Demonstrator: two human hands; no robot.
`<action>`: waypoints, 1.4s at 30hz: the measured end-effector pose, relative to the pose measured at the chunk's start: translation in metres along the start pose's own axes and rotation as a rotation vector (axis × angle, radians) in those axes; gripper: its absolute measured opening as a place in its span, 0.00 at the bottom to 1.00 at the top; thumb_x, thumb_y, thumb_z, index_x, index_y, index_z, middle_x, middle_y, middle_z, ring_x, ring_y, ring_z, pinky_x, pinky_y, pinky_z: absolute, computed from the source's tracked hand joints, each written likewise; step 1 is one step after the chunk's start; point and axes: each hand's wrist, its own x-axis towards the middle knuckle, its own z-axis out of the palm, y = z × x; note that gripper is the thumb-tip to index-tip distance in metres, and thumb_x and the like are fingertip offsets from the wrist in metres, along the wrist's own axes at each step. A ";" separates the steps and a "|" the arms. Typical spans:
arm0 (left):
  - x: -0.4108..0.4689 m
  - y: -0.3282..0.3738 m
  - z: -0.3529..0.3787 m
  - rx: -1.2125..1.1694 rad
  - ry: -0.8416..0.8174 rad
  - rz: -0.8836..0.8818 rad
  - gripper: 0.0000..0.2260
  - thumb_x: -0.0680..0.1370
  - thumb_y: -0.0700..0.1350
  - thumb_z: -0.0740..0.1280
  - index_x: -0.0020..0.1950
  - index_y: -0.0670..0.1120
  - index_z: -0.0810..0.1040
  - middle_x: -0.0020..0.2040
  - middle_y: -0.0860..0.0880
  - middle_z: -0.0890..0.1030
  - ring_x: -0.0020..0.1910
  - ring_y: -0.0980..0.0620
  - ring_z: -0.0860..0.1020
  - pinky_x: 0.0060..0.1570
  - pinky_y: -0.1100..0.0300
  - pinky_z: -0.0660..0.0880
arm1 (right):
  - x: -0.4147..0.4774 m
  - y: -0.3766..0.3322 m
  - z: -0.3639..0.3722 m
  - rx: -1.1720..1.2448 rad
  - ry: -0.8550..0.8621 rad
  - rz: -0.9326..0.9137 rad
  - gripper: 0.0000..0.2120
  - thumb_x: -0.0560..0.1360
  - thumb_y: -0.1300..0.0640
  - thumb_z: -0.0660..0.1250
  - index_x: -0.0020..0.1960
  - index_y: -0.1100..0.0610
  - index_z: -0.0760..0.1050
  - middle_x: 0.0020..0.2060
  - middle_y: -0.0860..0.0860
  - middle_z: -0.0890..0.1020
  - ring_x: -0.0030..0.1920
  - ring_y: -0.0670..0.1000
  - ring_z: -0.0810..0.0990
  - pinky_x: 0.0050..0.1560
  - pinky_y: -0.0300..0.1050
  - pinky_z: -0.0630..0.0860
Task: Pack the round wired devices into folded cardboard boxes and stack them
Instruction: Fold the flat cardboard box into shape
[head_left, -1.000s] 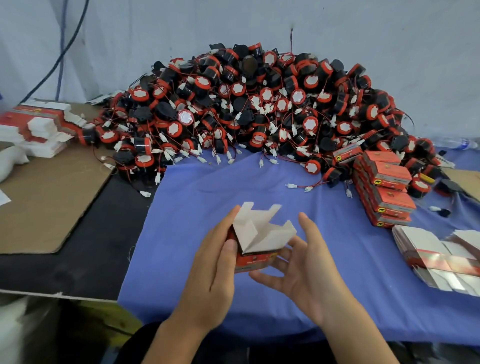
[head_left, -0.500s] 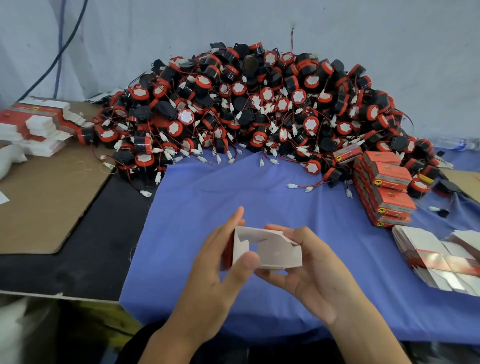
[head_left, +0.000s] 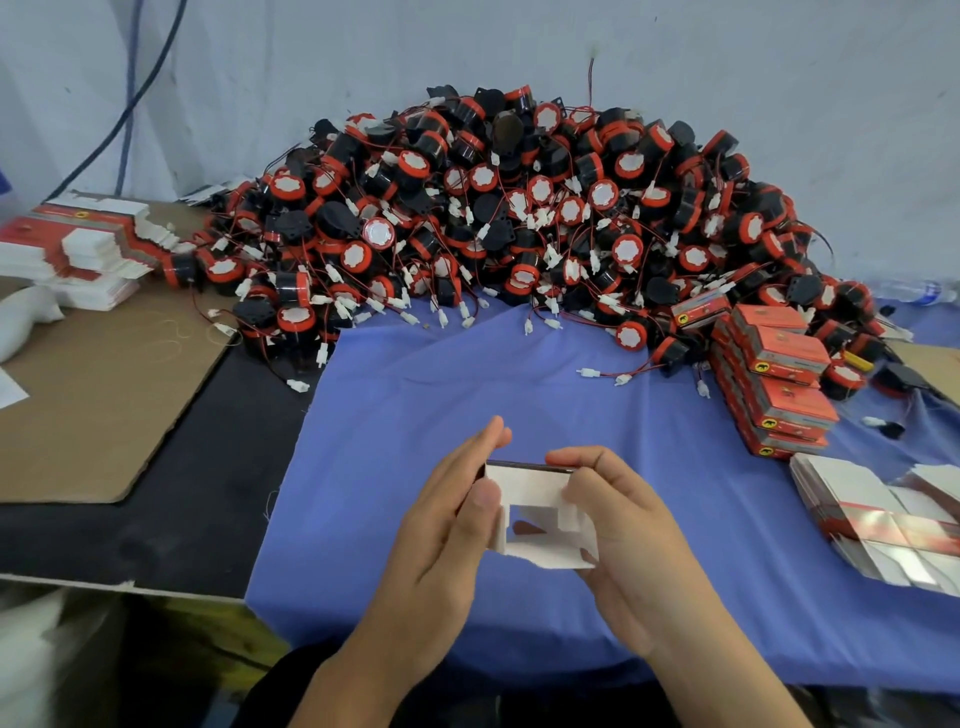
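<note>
A small cardboard box (head_left: 535, 519), white inside and red outside, sits between both hands above the blue cloth (head_left: 415, 395), its open end facing me with the flaps partly folded in. My left hand (head_left: 447, 525) holds its left side, thumb on the near edge. My right hand (head_left: 623, 530) holds the right side, fingers curled over the top flap. A large heap of round black and red wired devices (head_left: 519, 223) fills the back of the table. Closed red boxes (head_left: 774, 379) are stacked at the right.
Flat unfolded box blanks (head_left: 883, 519) lie at the right front. More flat blanks (head_left: 88, 244) are piled at the back left on a brown cardboard sheet (head_left: 93, 395). A black table surface (head_left: 208, 467) shows left of the cloth. Cables hang on the grey wall behind.
The box has been turned so its open end faces me, and the raised flaps have been folded down and inward. Both hands have closed in around the box sides.
</note>
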 end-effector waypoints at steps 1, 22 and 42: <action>0.001 0.001 0.000 -0.004 -0.008 -0.001 0.20 0.82 0.61 0.60 0.74 0.62 0.71 0.73 0.62 0.74 0.68 0.62 0.73 0.65 0.65 0.72 | -0.001 0.000 0.001 -0.026 0.000 -0.015 0.18 0.79 0.69 0.60 0.42 0.51 0.82 0.44 0.55 0.84 0.43 0.56 0.82 0.35 0.44 0.80; 0.007 0.008 -0.011 -0.079 0.117 0.006 0.12 0.78 0.49 0.70 0.61 0.59 0.82 0.63 0.59 0.82 0.67 0.58 0.77 0.62 0.66 0.74 | -0.011 0.014 -0.003 -0.197 -0.155 -0.289 0.19 0.83 0.64 0.62 0.61 0.41 0.81 0.51 0.50 0.85 0.54 0.52 0.85 0.58 0.52 0.83; -0.001 0.021 0.012 -0.050 0.059 0.140 0.14 0.80 0.56 0.68 0.66 0.58 0.78 0.69 0.55 0.78 0.77 0.51 0.67 0.71 0.52 0.69 | -0.018 0.025 0.007 -0.266 0.076 -0.577 0.12 0.78 0.42 0.70 0.47 0.50 0.75 0.38 0.53 0.79 0.41 0.54 0.82 0.35 0.47 0.84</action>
